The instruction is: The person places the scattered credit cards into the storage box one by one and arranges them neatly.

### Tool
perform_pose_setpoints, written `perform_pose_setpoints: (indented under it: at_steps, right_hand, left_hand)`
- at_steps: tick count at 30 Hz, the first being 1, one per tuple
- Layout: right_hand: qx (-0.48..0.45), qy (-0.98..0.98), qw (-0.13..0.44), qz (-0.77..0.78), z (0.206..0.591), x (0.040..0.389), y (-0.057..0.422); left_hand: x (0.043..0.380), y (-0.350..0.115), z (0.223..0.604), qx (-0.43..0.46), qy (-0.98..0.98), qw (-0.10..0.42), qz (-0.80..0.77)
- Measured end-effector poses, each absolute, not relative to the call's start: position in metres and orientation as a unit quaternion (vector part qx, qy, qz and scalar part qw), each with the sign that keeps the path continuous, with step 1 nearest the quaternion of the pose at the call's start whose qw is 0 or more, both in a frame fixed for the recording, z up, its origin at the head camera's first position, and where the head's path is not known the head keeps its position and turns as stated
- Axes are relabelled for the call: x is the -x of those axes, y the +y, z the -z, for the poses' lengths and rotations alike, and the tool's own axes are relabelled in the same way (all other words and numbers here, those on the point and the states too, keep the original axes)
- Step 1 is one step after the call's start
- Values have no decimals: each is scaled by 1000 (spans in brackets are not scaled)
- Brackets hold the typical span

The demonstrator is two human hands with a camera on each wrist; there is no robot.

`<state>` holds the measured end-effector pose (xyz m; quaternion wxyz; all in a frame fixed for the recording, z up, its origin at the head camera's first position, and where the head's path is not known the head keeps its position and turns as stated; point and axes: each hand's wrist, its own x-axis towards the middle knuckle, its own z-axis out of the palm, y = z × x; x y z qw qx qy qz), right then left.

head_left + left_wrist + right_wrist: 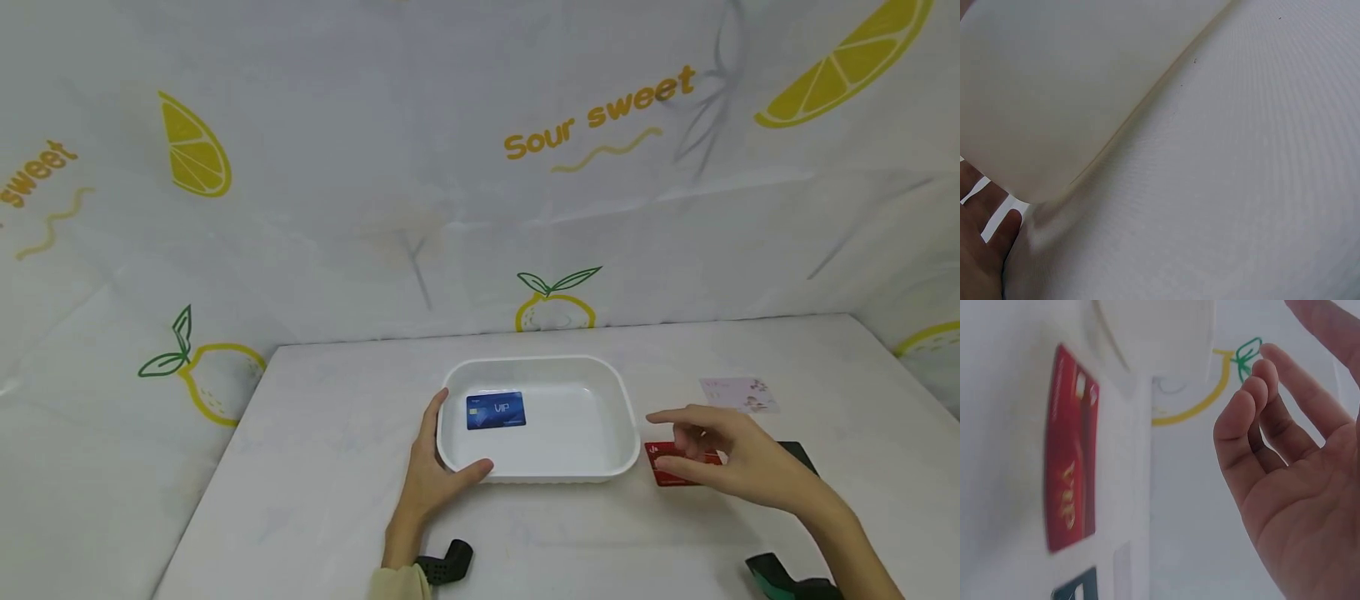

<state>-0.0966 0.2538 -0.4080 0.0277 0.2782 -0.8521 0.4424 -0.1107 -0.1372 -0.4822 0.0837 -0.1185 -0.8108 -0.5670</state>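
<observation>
A white rectangular tray [558, 454] stands on the table with a blue VIP card [496, 410] lying inside, toward its left. My left hand [435, 475] holds the tray's near left corner, the thumb at the front rim and the fingers along the left side; the left wrist view shows fingers [1004, 234] against the tray wall. Right of the tray, my right hand [723, 454] hovers above a red VIP card [667, 475], partly covering it in the head view. Nothing is between its thumb and fingers. The right wrist view shows the red card [1072, 456] lying flat, apart from the palm.
Behind the right hand lies a pale pink flowered card [738, 393]. A dark card [801, 456] shows partly beyond that hand. Black wrist straps [450, 562] are on both wrists. A white cloth [375, 167] with lemon prints hangs behind the table.
</observation>
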Motion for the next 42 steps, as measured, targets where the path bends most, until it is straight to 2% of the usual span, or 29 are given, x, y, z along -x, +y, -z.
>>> perform_pose_setpoints:
  at_steps: [7,24,32,42]
  right_hand:
    - [-257,-864,6,-434,424,96,283]
    - [-225,-879,-98,-408,448,105,327]
    - [-243,-874,-93,-411,455,109,334]
    - [-230,-883,-113,-393,456,110,332]
  left_hand:
    - [111,-138,482,120,-806,79,574]
    - [110,-137,483,122,-803,76,579]
    - [110,-137,482,119,-804,76,577]
    - [111,-137,483,122,-801,77,581]
